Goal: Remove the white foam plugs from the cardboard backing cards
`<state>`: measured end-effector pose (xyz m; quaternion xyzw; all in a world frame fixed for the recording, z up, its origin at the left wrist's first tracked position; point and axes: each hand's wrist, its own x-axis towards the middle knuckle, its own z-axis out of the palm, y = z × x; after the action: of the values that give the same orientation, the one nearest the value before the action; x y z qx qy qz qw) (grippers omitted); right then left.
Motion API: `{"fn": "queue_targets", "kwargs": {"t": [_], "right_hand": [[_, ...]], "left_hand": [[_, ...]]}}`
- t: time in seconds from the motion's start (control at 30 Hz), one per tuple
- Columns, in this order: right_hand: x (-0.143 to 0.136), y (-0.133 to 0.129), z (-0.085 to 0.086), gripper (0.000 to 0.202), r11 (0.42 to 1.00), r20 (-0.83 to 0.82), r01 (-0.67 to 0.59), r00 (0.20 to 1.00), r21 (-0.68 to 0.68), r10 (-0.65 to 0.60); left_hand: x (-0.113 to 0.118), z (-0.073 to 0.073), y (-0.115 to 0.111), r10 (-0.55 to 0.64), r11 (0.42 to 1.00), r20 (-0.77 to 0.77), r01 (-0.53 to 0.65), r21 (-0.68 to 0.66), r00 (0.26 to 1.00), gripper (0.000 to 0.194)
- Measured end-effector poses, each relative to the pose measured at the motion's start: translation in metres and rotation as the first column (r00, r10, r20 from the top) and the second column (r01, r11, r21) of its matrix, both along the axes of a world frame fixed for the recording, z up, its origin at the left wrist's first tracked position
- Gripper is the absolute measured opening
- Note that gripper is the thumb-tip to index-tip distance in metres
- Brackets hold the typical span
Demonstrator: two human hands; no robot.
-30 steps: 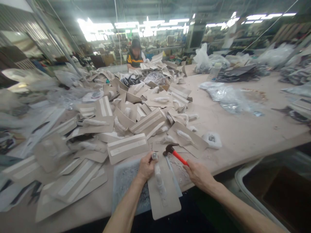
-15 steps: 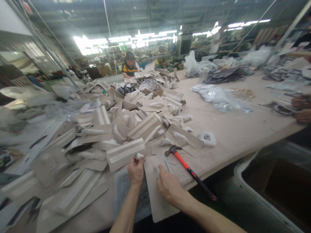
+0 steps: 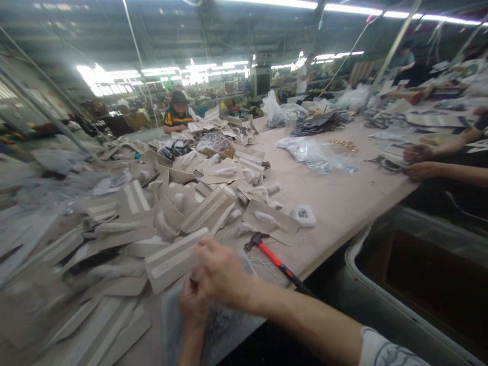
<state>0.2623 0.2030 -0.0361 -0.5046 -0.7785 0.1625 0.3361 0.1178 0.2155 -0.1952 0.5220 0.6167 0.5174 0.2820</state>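
Observation:
My left hand (image 3: 193, 301) is raised over the grey board at the table's front edge, its fingers curled in. Something small and dark shows at its fingertips, too unclear to name. My right hand (image 3: 224, 272) reaches across, close above the left, with its fingers bent and blurred; whatever they hold is hidden. Just behind the hands lies a beige panel (image 3: 173, 262) with pale strips. The grey board (image 3: 171, 325) is partly covered by my arms. To the right rests a claw hammer (image 3: 272, 256) with a red and black handle, beside scattered small metal bits (image 3: 269, 265).
A heap of beige panels (image 3: 206, 208) with white-wrapped parts spreads left and back. A small white tray (image 3: 304, 216) holds metal pieces. Clear plastic bags (image 3: 308, 152) lie further back. A large bin (image 3: 354, 264) stands below the edge; a co-worker's hands (image 3: 419, 161) work at right.
The view has swung right. My right hand has moved left to my left hand, and the loose beige panel formerly under it no longer shows there. The hammer stays on the table.

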Motion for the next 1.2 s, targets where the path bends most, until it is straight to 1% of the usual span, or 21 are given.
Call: {"fn": "queue_targets", "kwargs": {"t": [0.03,0.07,0.1,0.13,0.17,0.23,0.27,0.33,0.4,0.5,0.57,0.63,0.7,0.73,0.8,0.87,0.93,0.97,1.03,1.13,1.2], "right_hand": [[0.027,0.017,-0.003,0.029,0.995,0.115,0.095,0.989,0.002,-0.095],[0.055,0.033,-0.007,0.032,0.975,0.242,0.223,0.946,0.001,-0.217],[0.082,0.048,-0.012,0.037,0.925,0.364,0.380,0.860,0.009,-0.357],[0.106,0.061,-0.017,0.037,0.876,0.481,0.483,0.767,0.003,-0.425],[0.127,0.071,-0.023,0.035,0.855,0.518,0.519,0.733,-0.007,-0.441],[0.158,0.083,-0.034,0.027,0.845,0.569,0.531,0.713,-0.058,-0.409],[0.168,0.086,-0.039,0.021,0.850,0.579,0.519,0.721,-0.087,-0.381],[0.178,0.088,-0.043,0.014,0.855,0.593,0.503,0.729,-0.126,-0.341],[0.178,0.087,-0.040,0.020,0.851,0.594,0.510,0.725,-0.126,-0.347],[0.164,0.077,-0.024,0.040,0.833,0.540,0.552,0.713,-0.040,-0.447],[0.146,0.063,-0.015,0.051,0.847,0.449,0.530,0.746,0.045,-0.491],[0.124,0.042,-0.013,0.056,0.882,0.360,0.467,0.814,0.061,-0.456],[0.099,0.018,-0.024,0.054,0.928,0.296,0.371,0.887,-0.002,-0.354],[0.087,0.006,-0.033,0.052,0.947,0.272,0.319,0.916,-0.045,-0.295],[0.064,-0.015,-0.058,0.051,0.968,0.245,0.214,0.953,-0.130,-0.178],[0.047,-0.031,-0.082,0.050,0.962,0.235,0.145,0.968,-0.230,-0.090],[0.037,-0.042,-0.100,0.050,0.944,0.227,0.119,0.973,-0.307,-0.048],[0.035,-0.045,-0.105,0.050,0.938,0.220,0.113,0.975,-0.327,-0.041],[0.035,-0.048,-0.110,0.051,0.934,0.203,0.105,0.979,-0.340,-0.036],[0.040,-0.046,-0.106,0.052,0.929,0.207,0.101,0.978,-0.357,-0.027],[0.042,-0.044,-0.102,0.053,0.923,0.231,0.100,0.973,-0.372,-0.012]], "left_hand": [[0.001,0.000,0.000,0.029,0.999,0.006,-0.029,-0.015,1.000,0.030],[0.002,0.000,-0.001,0.062,0.998,0.013,-0.061,-0.029,0.998,0.033],[0.003,0.001,-0.001,0.083,0.996,0.020,-0.082,-0.039,0.996,0.035],[0.005,0.002,-0.001,0.092,0.995,0.025,-0.091,-0.045,0.995,0.036],[0.006,0.003,-0.001,0.094,0.995,0.029,-0.092,-0.047,0.995,0.036],[0.009,0.006,0.000,0.098,0.995,0.034,-0.097,-0.038,0.995,0.036],[0.010,0.007,0.000,0.103,0.994,0.041,-0.102,-0.030,0.994,0.036],[0.011,0.008,0.002,0.110,0.994,0.066,-0.109,-0.009,0.992,0.036],[0.012,0.008,0.003,0.105,0.994,0.095,-0.106,0.010,0.990,0.035],[0.012,0.006,0.003,0.091,0.996,0.123,-0.094,0.011,0.988,0.032],[0.012,0.004,0.003,0.092,0.996,0.150,-0.094,0.005,0.984,0.031],[0.011,0.001,0.004,0.097,0.995,0.194,-0.099,0.000,0.976,0.031],[0.009,-0.001,0.004,0.109,0.994,0.270,-0.112,-0.005,0.957,0.032],[0.007,-0.002,0.005,0.120,0.992,0.317,-0.125,-0.006,0.941,0.032],[0.004,-0.002,0.004,0.157,0.985,0.403,-0.170,-0.004,0.902,0.034],[0.001,0.001,0.001,0.191,0.976,0.442,-0.217,0.008,0.876,0.036],[0.001,0.007,-0.001,0.182,0.977,0.431,-0.212,0.023,0.884,0.036],[0.003,0.012,-0.001,0.156,0.982,0.420,-0.186,0.030,0.894,0.036],[0.010,0.021,0.002,0.078,0.994,0.405,-0.103,0.041,0.911,0.036],[0.027,0.031,0.016,-0.091,0.996,0.390,0.077,0.050,0.916,0.035],[0.038,0.033,0.027,-0.214,0.976,0.374,0.210,0.050,0.903,0.034]]}}
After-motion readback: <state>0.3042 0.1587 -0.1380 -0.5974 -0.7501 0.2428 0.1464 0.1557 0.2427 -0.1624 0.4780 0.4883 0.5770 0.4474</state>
